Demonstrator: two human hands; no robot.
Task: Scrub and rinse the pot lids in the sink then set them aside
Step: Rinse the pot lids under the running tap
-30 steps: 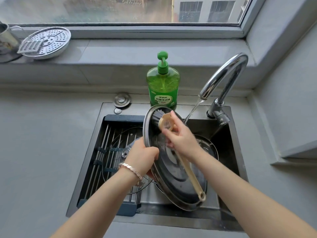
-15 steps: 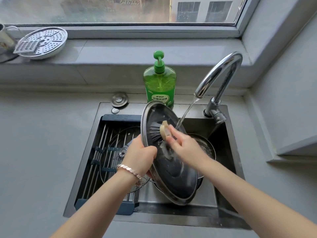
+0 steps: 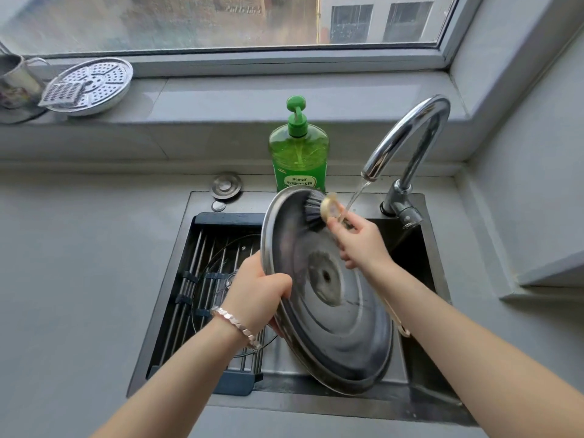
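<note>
Left hand [image 3: 257,295] grips the steel lid [image 3: 328,298] mid-frame; right hand [image 3: 363,241] clutches the brush [image 3: 317,213], bristles on its upper rim.

Grey countertop [image 3: 79,263] with inset sink [image 3: 172,273] carries green soap bottle [image 3: 298,153], metal plug [image 3: 226,185]; windowsill [image 3: 252,99] holds steamer plate [image 3: 94,83].

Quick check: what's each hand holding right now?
Left hand: closed on the rim of the pot lid, held tilted.
Right hand: closed around the brush, bristles against the lid.
</note>
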